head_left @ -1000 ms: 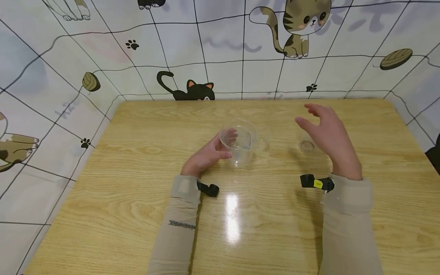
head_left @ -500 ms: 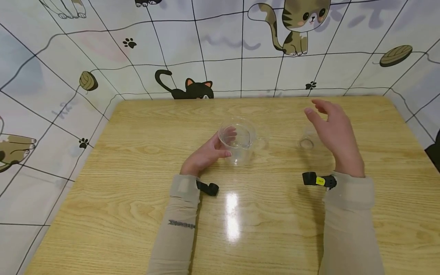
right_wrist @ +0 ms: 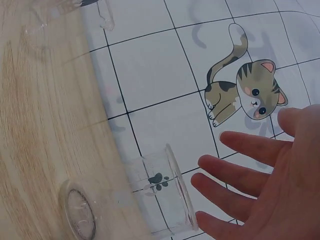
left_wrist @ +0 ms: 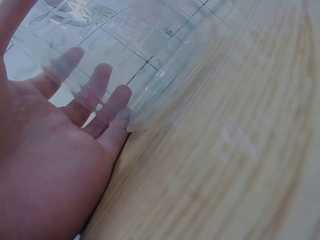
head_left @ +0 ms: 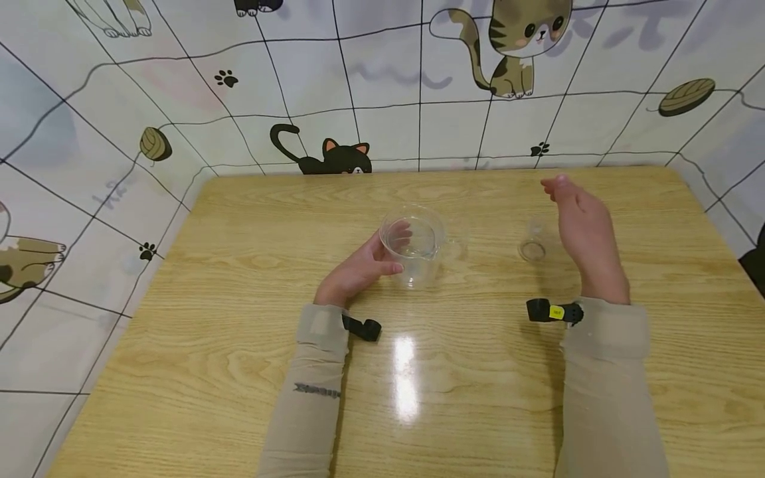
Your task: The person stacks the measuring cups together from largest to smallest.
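A clear measuring cup [head_left: 418,269] with a side handle stands upright on the wooden table. My left hand [head_left: 361,267] grips its left side, thumb on the near wall and fingers behind. In the left wrist view, those fingers [left_wrist: 102,82] lie along the clear wall, where printed volume marks show. To the right stands a clear, empty-looking cup [head_left: 532,250] with a round thick base. My right hand [head_left: 588,232] is raised just right of it and holds nothing. In the right wrist view its fingers [right_wrist: 232,175] extend loosely towards the cup's rim [right_wrist: 182,190], the lowest fingertip close to it.
The pale wooden table [head_left: 466,372] ends at the back against a white tiled-pattern sheet [head_left: 388,79] printed with cats. This sheet also rises along the left and right sides. A bright light reflection lies on the table in front of the measuring cup.
My right hand has moved slightly right, away from the clear cup, and turned, its thumb now closer to the fingers. The left hand and measuring cup have stayed in place.
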Demonstrator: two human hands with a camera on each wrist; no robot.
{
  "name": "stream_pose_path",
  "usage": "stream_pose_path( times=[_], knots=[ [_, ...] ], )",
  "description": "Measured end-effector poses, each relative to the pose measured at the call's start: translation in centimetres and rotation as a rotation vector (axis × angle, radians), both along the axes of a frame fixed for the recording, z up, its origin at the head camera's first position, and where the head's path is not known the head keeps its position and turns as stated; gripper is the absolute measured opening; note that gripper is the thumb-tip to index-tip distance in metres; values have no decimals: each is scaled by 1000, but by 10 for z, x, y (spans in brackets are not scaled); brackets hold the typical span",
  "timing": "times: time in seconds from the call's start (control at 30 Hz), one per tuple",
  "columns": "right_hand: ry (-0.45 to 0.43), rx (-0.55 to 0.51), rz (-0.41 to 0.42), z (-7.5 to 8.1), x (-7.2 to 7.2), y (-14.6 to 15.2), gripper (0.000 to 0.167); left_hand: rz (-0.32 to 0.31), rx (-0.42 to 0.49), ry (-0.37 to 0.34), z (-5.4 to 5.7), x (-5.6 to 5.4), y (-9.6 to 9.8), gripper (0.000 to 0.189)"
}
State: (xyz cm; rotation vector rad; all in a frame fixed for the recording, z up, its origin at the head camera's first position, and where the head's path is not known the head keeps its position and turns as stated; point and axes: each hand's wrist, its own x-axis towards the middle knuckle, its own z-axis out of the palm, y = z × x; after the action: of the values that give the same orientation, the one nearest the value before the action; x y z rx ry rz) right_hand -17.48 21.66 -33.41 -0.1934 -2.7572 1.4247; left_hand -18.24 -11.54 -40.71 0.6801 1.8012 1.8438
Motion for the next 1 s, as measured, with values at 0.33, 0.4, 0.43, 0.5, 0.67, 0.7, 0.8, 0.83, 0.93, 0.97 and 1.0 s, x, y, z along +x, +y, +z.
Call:
stream_pose_path(
  times=[0.33, 0.4, 0.43, 0.5, 0.67, 0.7, 0.8, 0.83, 0.93, 0.97, 1.0],
  knots=[
    [-102, 59, 79, -10, -1, 5, 74, -1, 0, 2, -2, 0, 0, 70],
    [-127, 83, 109, -12, -2, 5, 76, 3, 6, -2, -2, -1, 0, 70],
    [-140, 93, 124, -12, -2, 6, 77, 7, 9, -4, -3, -1, 0, 70],
    [-151, 122, 161, -13, -3, 6, 76, 13, 17, -8, -5, -2, 0, 71],
    [-167, 186, 229, -14, -3, 9, 78, 28, 22, -10, -14, -6, 1, 71],
    [-172, 192, 242, -14, -3, 10, 79, 30, 21, -8, -16, -7, 1, 71],
    [-197, 216, 284, -14, -3, 15, 86, 30, 20, -3, -19, -8, 0, 71],
    [-208, 218, 296, -14, -3, 17, 88, 29, 22, -3, -18, -8, 0, 71],
    [-241, 224, 330, -14, -3, 22, 93, 19, 21, -9, -13, -5, 0, 70],
    [-252, 218, 337, -14, -3, 24, 94, 14, 20, -9, -11, -4, 0, 70],
    [-261, 205, 344, -14, -3, 25, 95, 11, 20, -9, -8, -3, 1, 69]
  ],
)
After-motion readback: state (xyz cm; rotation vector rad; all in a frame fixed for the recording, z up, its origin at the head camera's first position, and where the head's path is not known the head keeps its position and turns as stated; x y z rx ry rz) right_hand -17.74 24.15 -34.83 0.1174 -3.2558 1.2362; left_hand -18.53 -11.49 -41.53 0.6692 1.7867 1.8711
